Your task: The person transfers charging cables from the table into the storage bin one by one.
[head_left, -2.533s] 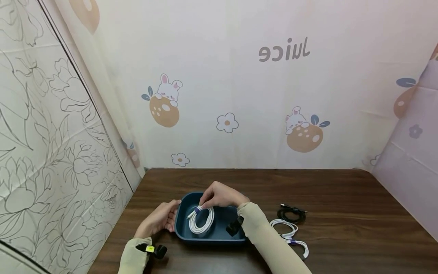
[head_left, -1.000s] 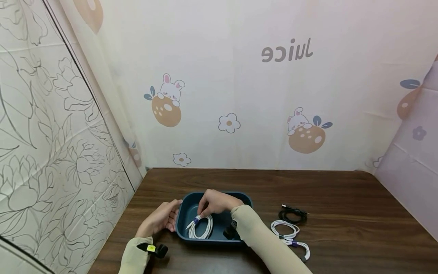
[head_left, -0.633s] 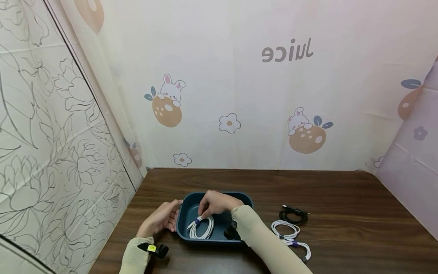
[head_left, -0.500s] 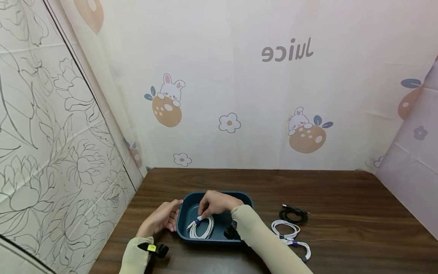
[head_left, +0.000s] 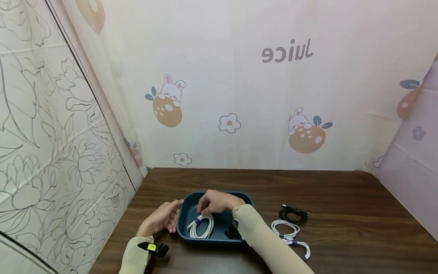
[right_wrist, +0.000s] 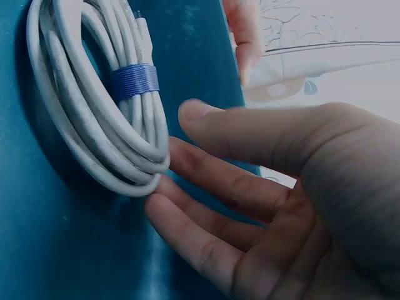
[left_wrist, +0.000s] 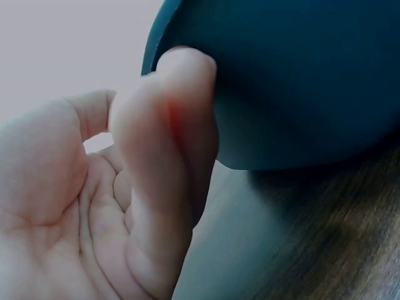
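A dark blue plastic bin [head_left: 213,241] stands on the table. My left hand [head_left: 161,219] grips its left end, thumb at the rim and bent fingers against the outer wall [left_wrist: 300,112]. Inside the bin lies a coiled white cable [head_left: 202,230], bound with a blue strap [right_wrist: 135,81]. Over the coil's far side is my right hand [head_left: 216,201]. In the right wrist view its thumb stands away from the coil, while the fingertips [right_wrist: 164,209] are at the coil's edge without pinching it; whether they touch cannot be told.
Right of the bin, a coiled black cable [head_left: 293,215] lies on the wooden table [head_left: 342,220]. Nearer are a white coil [head_left: 284,227] and another white cable with a purple strap [head_left: 301,245], partly overlapping. Patterned curtains hang behind and at the sides.
The right hand lowered the white coil into the bin, then let go; its fingers have risen slightly from the coil. The left hand has stayed at the bin's left end.
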